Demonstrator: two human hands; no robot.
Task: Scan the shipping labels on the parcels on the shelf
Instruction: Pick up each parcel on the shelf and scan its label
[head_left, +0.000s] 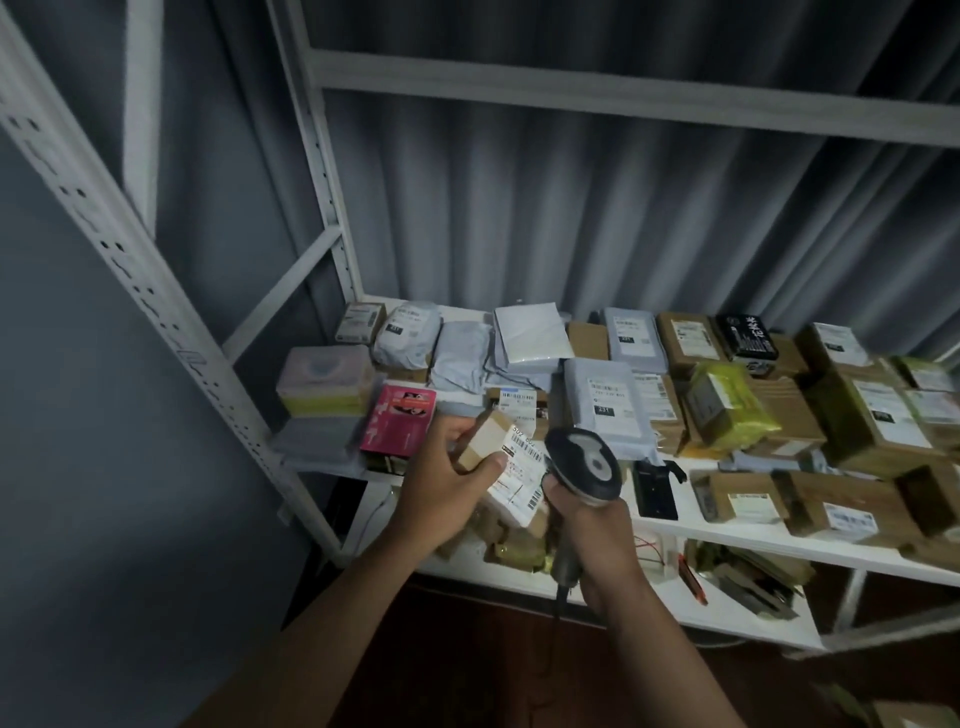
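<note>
Two hands work in front of the shelf. Nearest, the right hand (597, 540) wraps its grip round the handle of a grey barcode scanner (584, 465), its head just beside a white shipping label (519, 480). That label sits on a small brown parcel (485, 441), which the left hand (447, 480) holds, thumb across the box's near face. Beyond, the white shelf (727, 535) carries many more parcels, among them a pink box (400, 418) and a grey mailer (605, 408).

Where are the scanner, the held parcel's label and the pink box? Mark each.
scanner (587, 460): head view, on its grey head.
label (522, 475): head view, on its white face.
pink box (399, 420): head view, on its top face.
</note>
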